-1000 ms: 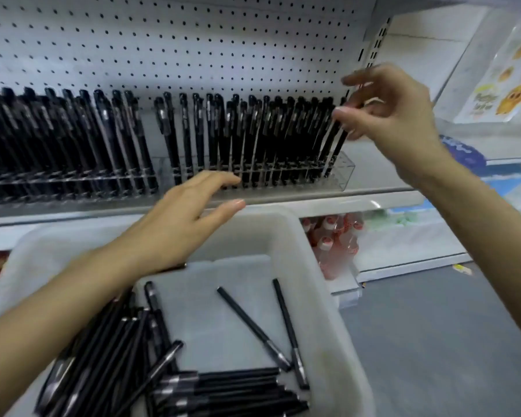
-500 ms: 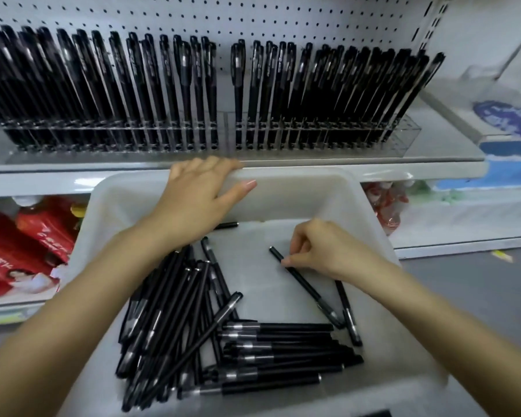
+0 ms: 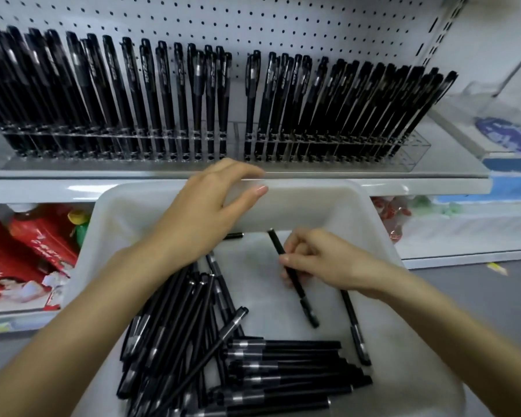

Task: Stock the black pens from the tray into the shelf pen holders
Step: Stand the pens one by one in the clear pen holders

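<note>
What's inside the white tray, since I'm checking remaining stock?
Many loose black pens lie in the tray; the right hand grips one pen. The left forearm hides others beneath it.

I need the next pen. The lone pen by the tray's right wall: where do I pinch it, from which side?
Probably pinch the lone pen at mid-barrel, from above and its left. It lies flat on the tray floor, mostly clear of the pile, with bare floor on its left and the wall close on its right. The right hand covers its far end.
</note>
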`<control>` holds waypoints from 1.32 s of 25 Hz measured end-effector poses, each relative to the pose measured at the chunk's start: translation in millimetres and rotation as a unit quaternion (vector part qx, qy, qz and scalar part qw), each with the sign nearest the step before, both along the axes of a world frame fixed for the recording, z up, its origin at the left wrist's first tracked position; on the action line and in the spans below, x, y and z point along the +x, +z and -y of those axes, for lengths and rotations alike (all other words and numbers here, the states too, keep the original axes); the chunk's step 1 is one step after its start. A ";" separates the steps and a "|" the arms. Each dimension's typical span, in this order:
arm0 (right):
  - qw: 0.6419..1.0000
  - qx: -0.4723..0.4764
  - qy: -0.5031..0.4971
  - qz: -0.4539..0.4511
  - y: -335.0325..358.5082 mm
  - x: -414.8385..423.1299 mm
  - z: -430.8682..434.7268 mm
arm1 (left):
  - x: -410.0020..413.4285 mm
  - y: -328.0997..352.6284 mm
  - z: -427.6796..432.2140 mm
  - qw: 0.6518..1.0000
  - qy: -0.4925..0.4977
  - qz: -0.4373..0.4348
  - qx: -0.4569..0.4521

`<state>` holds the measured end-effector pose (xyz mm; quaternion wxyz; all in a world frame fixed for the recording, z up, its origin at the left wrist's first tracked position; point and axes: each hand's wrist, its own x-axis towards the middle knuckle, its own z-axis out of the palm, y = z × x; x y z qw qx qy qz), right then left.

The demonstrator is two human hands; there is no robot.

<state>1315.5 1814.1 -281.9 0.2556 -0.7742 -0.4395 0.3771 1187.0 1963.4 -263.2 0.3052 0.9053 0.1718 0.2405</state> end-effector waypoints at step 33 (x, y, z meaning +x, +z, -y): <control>0.790 0.520 -0.281 0.163 119.2 168.5 55.1 | 111.2 28.2 47.9 0.975 -0.006 -0.036 0.217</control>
